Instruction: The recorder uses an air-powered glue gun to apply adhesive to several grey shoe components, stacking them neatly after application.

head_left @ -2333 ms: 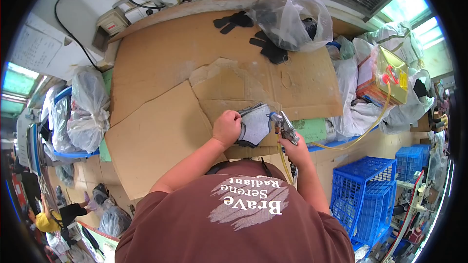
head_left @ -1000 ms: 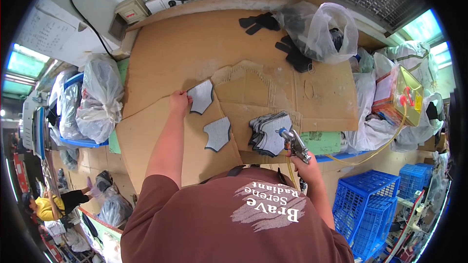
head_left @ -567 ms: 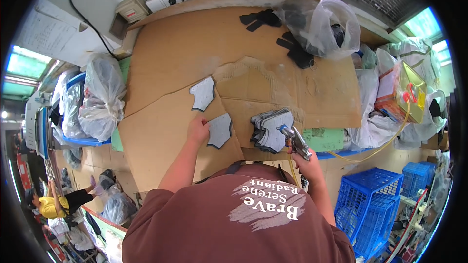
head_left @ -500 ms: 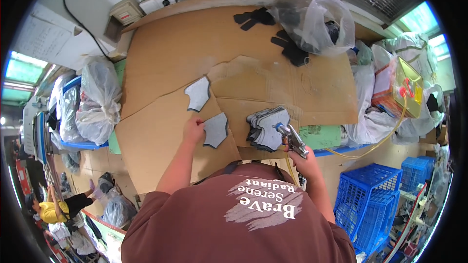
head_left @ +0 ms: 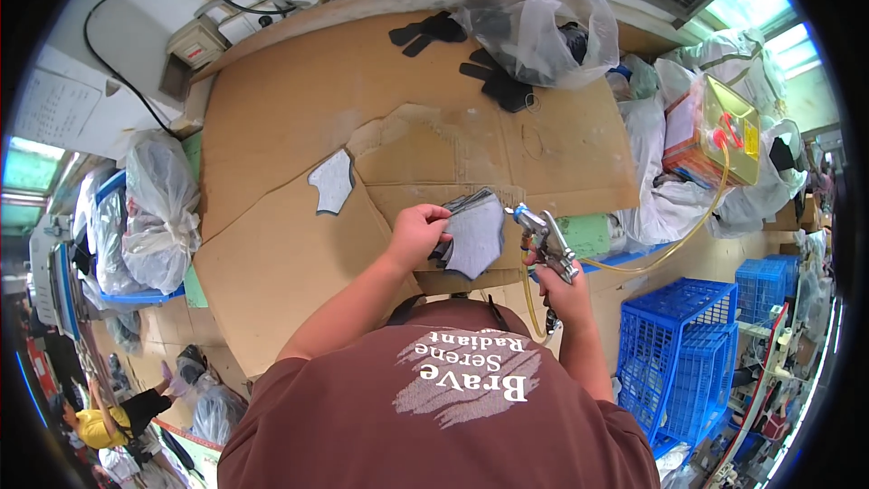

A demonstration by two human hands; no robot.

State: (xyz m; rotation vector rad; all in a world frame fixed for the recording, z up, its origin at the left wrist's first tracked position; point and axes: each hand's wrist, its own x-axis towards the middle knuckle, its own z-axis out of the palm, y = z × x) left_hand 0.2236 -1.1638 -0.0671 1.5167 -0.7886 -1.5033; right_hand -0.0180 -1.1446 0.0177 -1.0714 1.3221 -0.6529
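The left hand [head_left: 420, 234] is pinching a grey stack [head_left: 477, 240] along its left edge; the right hand [head_left: 559, 282] is gripping a spray gun [head_left: 549, 248].

Free cardboard [head_left: 407, 158] beyond the grey stack [head_left: 476, 240], spray gun [head_left: 548, 244] close at right.

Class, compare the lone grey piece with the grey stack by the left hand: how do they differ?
The lone piece is single; the stack has several layers. The left hand touches the stack, while no hand touches the lone piece. Both show grey faces.
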